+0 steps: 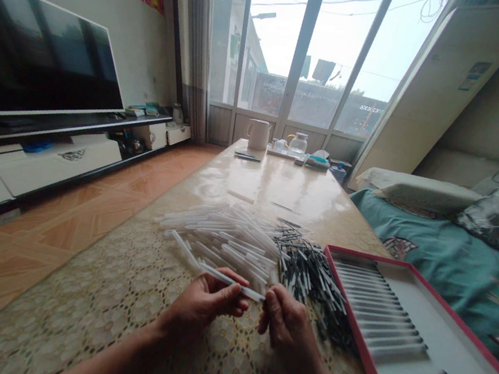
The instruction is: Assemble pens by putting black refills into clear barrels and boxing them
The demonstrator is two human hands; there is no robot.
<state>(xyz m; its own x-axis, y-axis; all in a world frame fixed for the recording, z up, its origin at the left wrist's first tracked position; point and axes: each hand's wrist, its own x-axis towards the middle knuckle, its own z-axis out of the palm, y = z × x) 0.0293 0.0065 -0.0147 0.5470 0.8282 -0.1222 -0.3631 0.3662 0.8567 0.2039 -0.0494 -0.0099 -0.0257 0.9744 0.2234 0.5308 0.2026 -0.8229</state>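
Observation:
My left hand (217, 299) is closed round a slim white pen barrel (234, 282), thumb on top, and the barrel slants down to the right. At its right end, the fingertips of my right hand (281, 312) are pinched together; any small part between them is hidden. Just beyond my hands lies a loose pile of translucent white barrels (232, 235). To the right of it is a heap of thin black-and-white pen refills (307, 269). A red-rimmed shallow box (351, 320) holds a row of white pens (382, 303) with dark ends, and one lies apart nearer me.
A patterned cover lies on the long table (139, 283). At its far end stand a beige jug (258, 134), a glass pot (298, 144) and a tissue pack (317, 160). A teal-covered sofa (434, 242) flanks the right side, a TV cabinet (63, 164) the left.

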